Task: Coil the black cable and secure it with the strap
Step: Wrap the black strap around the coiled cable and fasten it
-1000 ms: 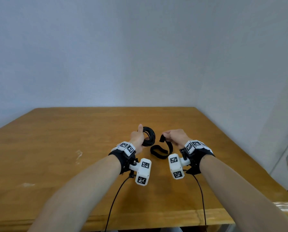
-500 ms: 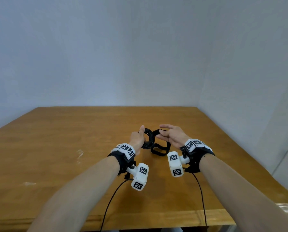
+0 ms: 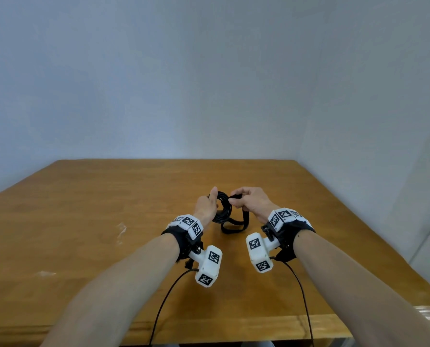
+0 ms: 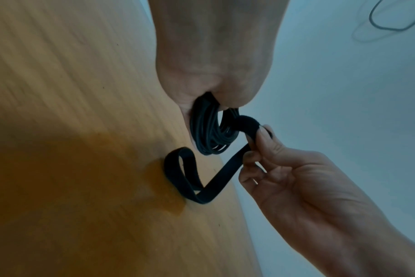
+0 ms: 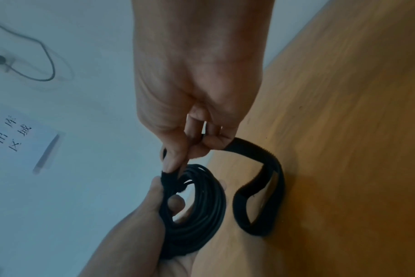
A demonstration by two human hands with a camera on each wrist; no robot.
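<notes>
the black cable, wound into a round coil, is being held just above the wooden table near the middle of the head view, a little below centre; the coil is being kept on edge, its ring upright, with its open centre facing roughly across the frame toward the right hand. in the right wrist view the coil is being seen in the lower middle, its turns lying side by side. the left hand is being kept clamped round the coil's left side, the thumb raised over the top and the fingers curled through the ring. the strap, a flat black band, is being pinched at one end by the right hand against the coil's upper edge, thumb and forefinger pressed together on it. from that pinch the strap is being let hang down and toward the lower right of the coil, its long run sloping to the table, where its slack is being folded into a loose loop resting on the wood. in the left wrist view the band's end is being bent over the coil's rim. no container is being shown
</notes>
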